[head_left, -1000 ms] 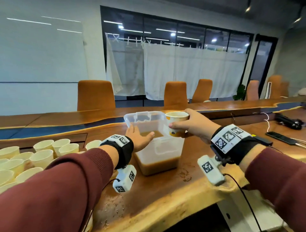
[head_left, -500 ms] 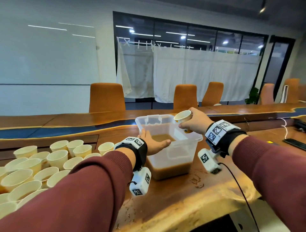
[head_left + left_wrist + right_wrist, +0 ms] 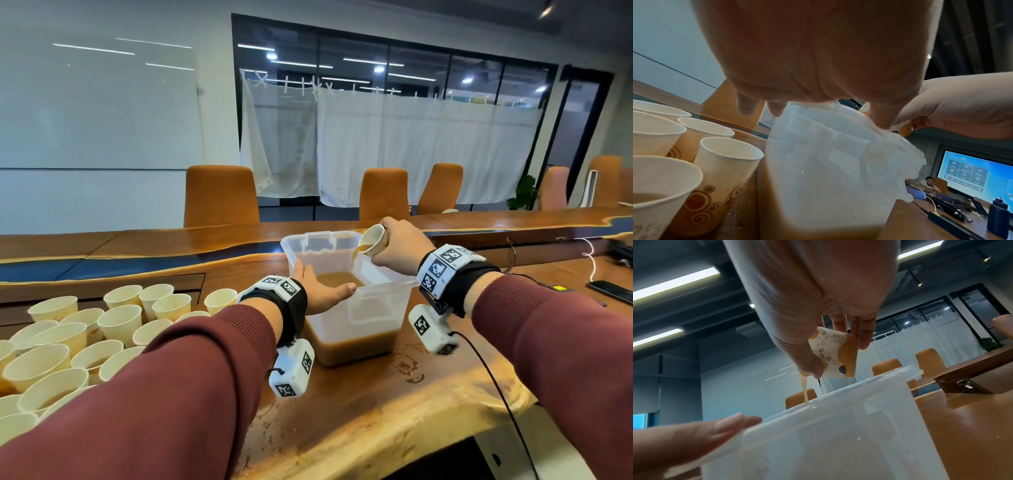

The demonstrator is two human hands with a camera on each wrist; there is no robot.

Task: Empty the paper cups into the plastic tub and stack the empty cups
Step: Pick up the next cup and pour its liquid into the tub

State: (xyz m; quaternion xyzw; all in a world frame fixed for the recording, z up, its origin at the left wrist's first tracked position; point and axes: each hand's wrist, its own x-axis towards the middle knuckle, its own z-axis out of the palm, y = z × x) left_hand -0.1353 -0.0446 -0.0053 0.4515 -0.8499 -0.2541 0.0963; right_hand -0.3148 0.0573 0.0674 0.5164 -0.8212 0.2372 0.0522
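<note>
Paper cup [image 3: 375, 240] in the right hand [image 3: 400, 247] is tipped mouth-down over the far right corner of the plastic tub [image 3: 363, 311], and a thin stream of brown liquid [image 3: 354, 255] runs from its rim into the tub. The fingers and thumb of that hand are curled round the cup's wall; the right wrist view shows the cup [image 3: 833, 353] printed with small brown and orange ring and dot marks, with no words that can be read. The left hand [image 3: 320, 291] lies on the tub's near left rim, fingers straight along the outer wall and thumb laid across the top edge, steadying it rather than clasping it. The tub stands on the wooden table [image 3: 394, 411], translucent, and holds a layer of the same brown liquid at its bottom. Wet drops and smears lie on the wood beside it. To the left stands a crowd of paper cups [image 3: 68, 342], upright and close together, several with brown liquid in them; those near the left wrist camera bear brown spiral patterns [image 3: 701, 209] but no legible brand. Both wrists carry black bands with white blocks of square black-and-white code markers [image 3: 442, 267]. A dark phone [image 3: 611, 291] lies on the table far to the right.
</note>
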